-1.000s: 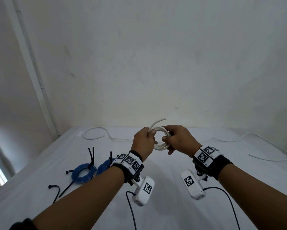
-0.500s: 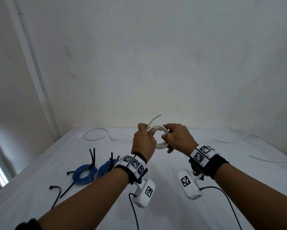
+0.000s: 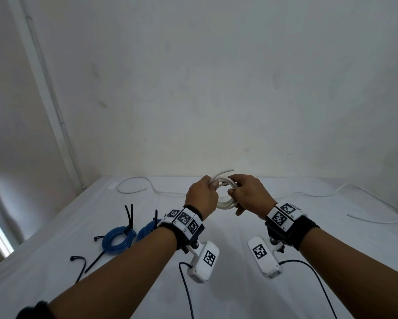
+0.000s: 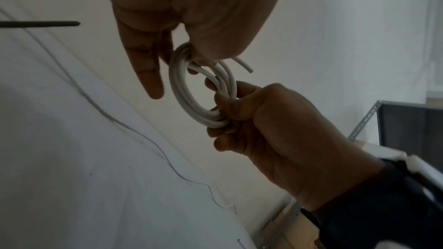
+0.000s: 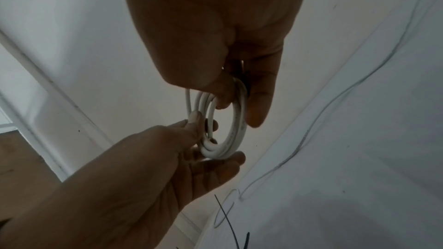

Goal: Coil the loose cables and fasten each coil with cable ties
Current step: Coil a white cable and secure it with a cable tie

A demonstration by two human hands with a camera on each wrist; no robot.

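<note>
Both hands hold a small white cable coil up in the air, above the white table and in front of the wall. The left hand pinches one side of the ring with its thumb and fingers curled around the loops, and the right hand grips the other side the same way. The short free end of the cable sticks out above the coil, next to the left thumb. No tie is on this coil yet, so only the fingers keep the loops together. If one hand lets go to get a tie, the stiff cable may spring open and the ring may fall apart. The end that sticks out may slip free first, because nothing holds it down. The black cable ties lie on the table to the left of the coil and nearer the person, past the two blue cable coils, so the reach is long and the coil may get squashed or dropped on the way. More white cable lies loose on the table behind the coil, and I cannot tell if it joins the coil. If it does, it may tug the loops when the hands move.
</note>
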